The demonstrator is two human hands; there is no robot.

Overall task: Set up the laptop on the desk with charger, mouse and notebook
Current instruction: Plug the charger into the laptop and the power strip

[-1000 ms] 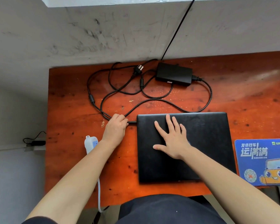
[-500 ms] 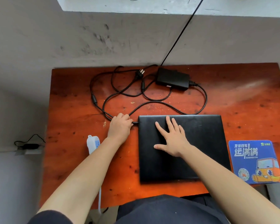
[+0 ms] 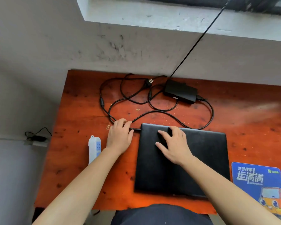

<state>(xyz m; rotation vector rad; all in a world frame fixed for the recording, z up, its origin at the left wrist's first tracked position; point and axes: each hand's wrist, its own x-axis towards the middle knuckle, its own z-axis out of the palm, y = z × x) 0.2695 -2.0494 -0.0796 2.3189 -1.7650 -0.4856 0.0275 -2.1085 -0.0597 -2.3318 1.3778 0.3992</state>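
One rectangular desk (image 3: 81,168) of reddish-orange wood, its surface worn and speckled with dark spots and pale crumbs, stands against a scuffed grey wall (image 3: 55,46). One closed laptop (image 3: 201,159), a flat matte-black slab with rounded corners, lies near the front edge at the middle of the desk. One blue mouse pad (image 3: 258,184), printed with white characters and an orange cartoon car, lies flat just right of the laptop at the desk's front right corner. One white power strip (image 3: 94,148), long and narrow with a blue socket face, lies toward the left edge. One charger brick (image 3: 180,91), a black rectangular block, sits at the back, and its thin black cable (image 3: 152,112) loops loosely over the wood; one pronged plug (image 3: 148,83) lies beside the brick.

Two bare hands are in view. The left hand (image 3: 119,137) is curled, its fingertips pinched on the cable's connector end at the laptop's left edge. The right hand (image 3: 173,143) rests on the laptop lid with fingers bent and spread, tips pressing down.
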